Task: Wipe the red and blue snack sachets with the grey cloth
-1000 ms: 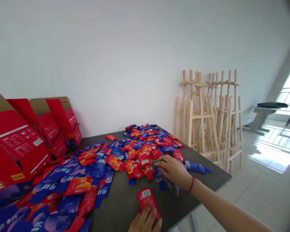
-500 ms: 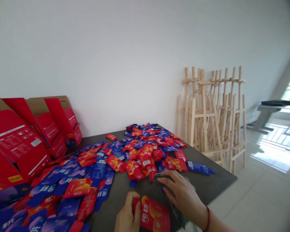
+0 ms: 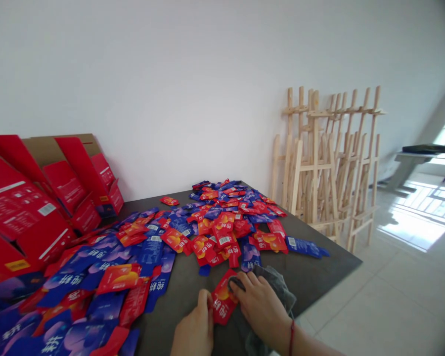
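Observation:
At the near side of the dark table, my left hand (image 3: 196,325) is closed, thumb and fingers pinching the left edge of a red packet (image 3: 222,307) with orange fruit print and white characters. My right hand (image 3: 261,307) is closed on a dark grey-green cloth (image 3: 280,288), with a fold of it bunched under the fingertips against the packet's right side. The rest of the cloth hangs behind and below that hand. Just beyond, a blue packet (image 3: 250,256) lies at the edge of a heap of red and blue packets (image 3: 222,225).
The dark table (image 3: 319,242) has its right edge near my right hand. More packets (image 3: 85,296) are spread over the left side. Open red cardboard boxes (image 3: 25,212) stand at the far left. Wooden easels (image 3: 315,163) lean by the wall (image 3: 193,89) beyond the table.
The red packet has turned from lying sideways to a steep tilt and moved up and left. My right hand has brought the cloth onto it. A blue packet behind is now uncovered.

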`<state>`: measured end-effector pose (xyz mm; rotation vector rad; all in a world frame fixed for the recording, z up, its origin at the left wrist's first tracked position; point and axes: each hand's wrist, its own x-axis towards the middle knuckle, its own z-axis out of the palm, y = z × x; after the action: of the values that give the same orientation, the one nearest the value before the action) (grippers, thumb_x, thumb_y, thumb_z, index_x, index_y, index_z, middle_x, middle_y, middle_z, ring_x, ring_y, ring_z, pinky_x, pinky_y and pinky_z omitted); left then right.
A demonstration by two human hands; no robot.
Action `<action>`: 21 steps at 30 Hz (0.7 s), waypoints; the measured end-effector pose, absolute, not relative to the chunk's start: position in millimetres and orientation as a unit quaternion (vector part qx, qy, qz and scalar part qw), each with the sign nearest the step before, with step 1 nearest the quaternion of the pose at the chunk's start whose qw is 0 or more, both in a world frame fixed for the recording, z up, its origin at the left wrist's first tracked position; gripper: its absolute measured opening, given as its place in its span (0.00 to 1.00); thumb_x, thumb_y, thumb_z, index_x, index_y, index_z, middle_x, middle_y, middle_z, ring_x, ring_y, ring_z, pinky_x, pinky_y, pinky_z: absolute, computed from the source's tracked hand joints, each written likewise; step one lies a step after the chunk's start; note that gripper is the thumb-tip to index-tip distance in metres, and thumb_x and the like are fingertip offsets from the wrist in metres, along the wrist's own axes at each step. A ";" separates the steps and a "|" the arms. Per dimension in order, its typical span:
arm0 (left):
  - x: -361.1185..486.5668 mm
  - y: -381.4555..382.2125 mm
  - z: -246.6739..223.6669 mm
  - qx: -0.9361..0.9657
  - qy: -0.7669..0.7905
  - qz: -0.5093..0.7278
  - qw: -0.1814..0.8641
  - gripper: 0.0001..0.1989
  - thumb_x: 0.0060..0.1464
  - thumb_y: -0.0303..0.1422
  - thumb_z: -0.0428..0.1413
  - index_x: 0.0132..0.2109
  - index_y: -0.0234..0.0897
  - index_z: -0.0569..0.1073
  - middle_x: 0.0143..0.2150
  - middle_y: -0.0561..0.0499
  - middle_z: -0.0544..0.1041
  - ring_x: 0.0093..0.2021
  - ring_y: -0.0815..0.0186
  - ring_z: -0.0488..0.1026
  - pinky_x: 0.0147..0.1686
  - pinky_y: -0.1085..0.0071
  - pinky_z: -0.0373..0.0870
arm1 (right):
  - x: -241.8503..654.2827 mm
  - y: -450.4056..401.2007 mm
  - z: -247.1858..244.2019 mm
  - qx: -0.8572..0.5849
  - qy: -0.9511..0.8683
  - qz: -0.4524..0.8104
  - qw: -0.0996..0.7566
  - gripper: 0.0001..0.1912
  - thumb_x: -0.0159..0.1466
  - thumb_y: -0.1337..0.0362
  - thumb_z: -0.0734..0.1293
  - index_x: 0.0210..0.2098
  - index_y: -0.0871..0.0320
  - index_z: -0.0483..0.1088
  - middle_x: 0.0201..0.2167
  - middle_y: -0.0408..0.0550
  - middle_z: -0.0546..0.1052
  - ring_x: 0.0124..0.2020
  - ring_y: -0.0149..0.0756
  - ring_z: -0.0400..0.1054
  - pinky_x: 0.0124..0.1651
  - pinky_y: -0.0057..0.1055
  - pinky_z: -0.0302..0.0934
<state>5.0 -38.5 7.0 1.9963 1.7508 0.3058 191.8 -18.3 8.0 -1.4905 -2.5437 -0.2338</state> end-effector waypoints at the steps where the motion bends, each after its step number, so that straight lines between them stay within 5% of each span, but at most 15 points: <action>1: 5.1 -38.9 8.7 0.730 0.639 0.095 0.225 0.11 0.62 0.26 0.37 0.46 0.40 0.60 0.38 0.48 0.78 0.38 0.65 0.78 0.34 0.74 0.67 | 201.4 -15.6 9.4 -0.519 -0.847 -0.080 0.080 0.20 0.61 0.69 0.63 0.54 0.58 0.67 0.50 0.55 0.70 0.45 0.47 0.63 0.40 0.41 0.59; 8: 3.1 -35.9 16.1 0.773 0.598 0.036 0.210 0.21 0.60 0.23 0.39 0.59 0.36 0.56 0.46 0.42 0.78 0.46 0.63 0.77 0.42 0.72 0.68 | 221.9 -15.5 30.5 -0.566 -0.817 -0.028 0.106 0.18 0.61 0.71 0.61 0.50 0.56 0.70 0.47 0.53 0.71 0.45 0.45 0.63 0.43 0.39 0.58; 14: 0.3 -34.3 14.8 0.794 0.564 0.056 0.221 0.21 0.59 0.23 0.38 0.58 0.37 0.57 0.43 0.45 0.79 0.42 0.64 0.77 0.37 0.75 0.67 | 176.3 -27.6 23.2 -0.430 -0.893 0.013 0.131 0.13 0.62 0.63 0.64 0.47 0.52 0.69 0.47 0.48 0.70 0.45 0.42 0.62 0.44 0.37 0.57; 21: -3.9 -31.8 11.2 0.778 0.576 0.047 0.245 0.17 0.61 0.25 0.37 0.56 0.38 0.58 0.43 0.46 0.78 0.42 0.64 0.77 0.38 0.73 0.67 | 207.4 -9.3 23.5 -0.522 -0.848 0.002 0.090 0.15 0.61 0.66 0.62 0.47 0.54 0.70 0.43 0.50 0.71 0.45 0.43 0.62 0.44 0.37 0.58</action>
<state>-3.9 -31.8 11.2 2.1245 1.5726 0.1278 207.4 -9.3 23.5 -1.5528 -2.5220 0.0070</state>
